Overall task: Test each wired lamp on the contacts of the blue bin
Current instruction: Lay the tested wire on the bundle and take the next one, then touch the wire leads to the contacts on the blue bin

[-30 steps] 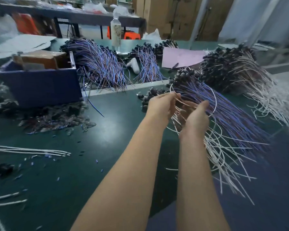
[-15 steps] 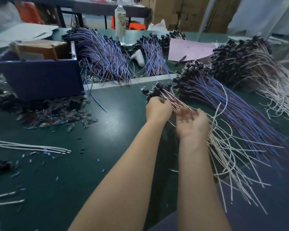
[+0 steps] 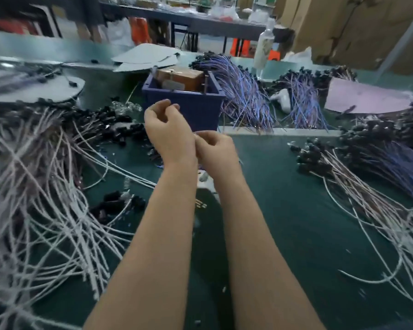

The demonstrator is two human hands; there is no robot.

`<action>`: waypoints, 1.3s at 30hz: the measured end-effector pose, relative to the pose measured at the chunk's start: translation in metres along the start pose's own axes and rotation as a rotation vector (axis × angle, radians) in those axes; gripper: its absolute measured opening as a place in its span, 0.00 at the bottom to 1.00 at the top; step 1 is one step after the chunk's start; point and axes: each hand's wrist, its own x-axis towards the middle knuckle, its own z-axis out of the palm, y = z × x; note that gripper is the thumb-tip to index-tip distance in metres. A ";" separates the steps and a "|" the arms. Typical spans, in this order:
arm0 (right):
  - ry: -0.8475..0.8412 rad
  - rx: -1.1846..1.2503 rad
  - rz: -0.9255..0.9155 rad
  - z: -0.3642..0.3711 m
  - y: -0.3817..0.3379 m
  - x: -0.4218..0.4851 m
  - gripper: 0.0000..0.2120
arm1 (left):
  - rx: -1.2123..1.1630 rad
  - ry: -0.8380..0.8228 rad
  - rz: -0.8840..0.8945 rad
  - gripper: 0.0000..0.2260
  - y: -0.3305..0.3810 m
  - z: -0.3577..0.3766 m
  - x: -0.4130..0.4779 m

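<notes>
Both hands are raised close together over the middle of the green table, just in front of the blue bin. The left hand is curled, thumb meeting the fingertips as in a pinch. The right hand is curled too, its knuckles touching the heel of the left. Blur hides whether either one holds a wire, so I cannot tell.

The bin is a square plastic tub with a ribbed rim, standing toward the far middle of the table, with a brown box inside it. The wired lamps lie in 2 loose heaps, each lamp a small black head on thin pale leads: the left heap fans toward the left edge, the right heap toward the right edge. Purple-blue wire bundles lie just right of the bin.
</notes>
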 end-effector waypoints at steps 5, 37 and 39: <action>-0.368 -0.469 -0.147 0.085 -0.003 -0.001 0.12 | -0.027 0.170 0.055 0.07 0.028 -0.049 0.045; -0.097 -0.088 0.072 -0.010 0.001 0.028 0.13 | -0.322 0.144 -0.553 0.11 -0.008 -0.057 0.085; 0.003 -0.097 0.064 -0.015 0.004 0.028 0.13 | -0.212 0.122 -0.502 0.11 -0.010 -0.054 0.085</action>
